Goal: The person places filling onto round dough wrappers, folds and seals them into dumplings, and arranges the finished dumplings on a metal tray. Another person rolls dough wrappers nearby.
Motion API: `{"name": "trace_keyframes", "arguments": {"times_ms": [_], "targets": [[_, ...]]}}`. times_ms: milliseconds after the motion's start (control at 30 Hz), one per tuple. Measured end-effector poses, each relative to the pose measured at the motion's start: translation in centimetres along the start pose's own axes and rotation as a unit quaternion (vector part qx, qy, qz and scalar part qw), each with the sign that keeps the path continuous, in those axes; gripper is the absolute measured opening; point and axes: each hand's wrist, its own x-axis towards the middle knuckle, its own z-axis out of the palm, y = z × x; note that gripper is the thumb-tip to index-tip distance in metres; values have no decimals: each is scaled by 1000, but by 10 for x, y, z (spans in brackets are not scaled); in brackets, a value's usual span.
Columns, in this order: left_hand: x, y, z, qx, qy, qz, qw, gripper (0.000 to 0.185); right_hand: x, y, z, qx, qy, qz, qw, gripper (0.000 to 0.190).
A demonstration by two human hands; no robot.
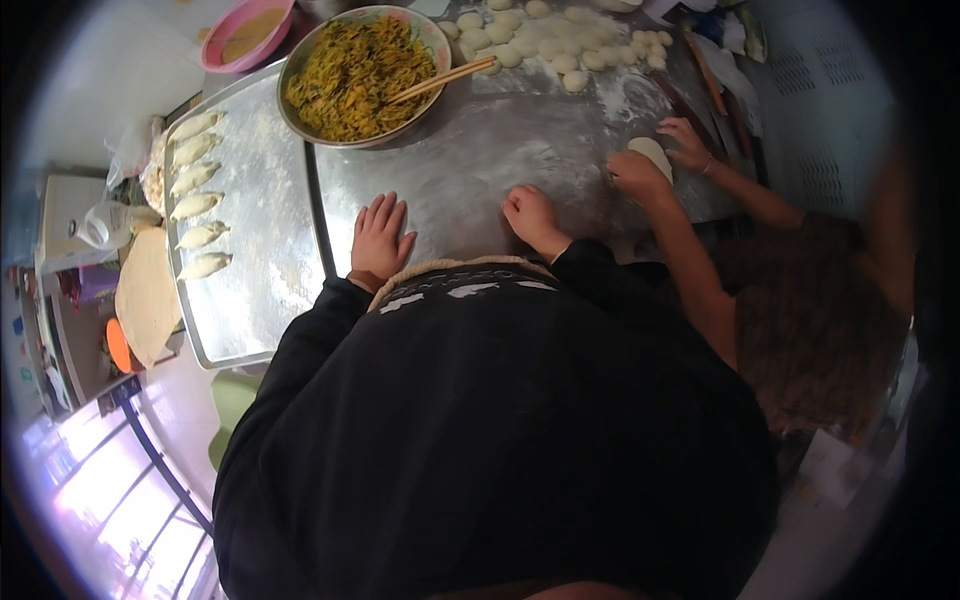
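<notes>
My left hand (381, 236) rests palm down on the metal work surface (457, 161), its fingers slightly spread and holding nothing. To its right lies my right hand (532, 216), its fingers curled into a loose fist, with nothing showing in it. Beyond my hands stands a large bowl (442, 45) of chopped yellow-green filling (352, 79), and a pair of wooden chopsticks (450, 77) leans over its rim. On the left, a metal tray (259, 225) dusted with flour carries several folded dumplings (197, 206) in a column along its far side.
At right, a person's hands (637, 176) (684, 142) handle a flat dough round (651, 154). Floured dough pieces (510, 34) cover the back. A pink basin (217, 52) stands at back left, wooden sticks (705, 71) at back right. A green chair (232, 397) is below the tray.
</notes>
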Motion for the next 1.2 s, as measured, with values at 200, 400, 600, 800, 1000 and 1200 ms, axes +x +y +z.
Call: {"name": "trace_keyframes", "arguments": {"times_ms": [200,400,600,800,1000,1200], "targets": [[1,2,-5,-3,-13,-7,1000,59,-5,-20,4,70,-46,-39,996,7],[0,5,-13,-11,-4,-8,1000,57,-2,-30,10,109,-124,-53,985,18],[0,2,-9,-60,49,-17,997,50,3,-49,3,103,-225,-11,969,26],[25,8,22,-386,81,-220,892,39,8,-69,0,133,-348,-34,927,29],[89,38,16,-599,-14,-429,676,32,31,-100,-38,106,-339,21,935,25],[161,64,39,-514,-68,-427,741,37,75,60,-34,82,98,72,989,34]]}}
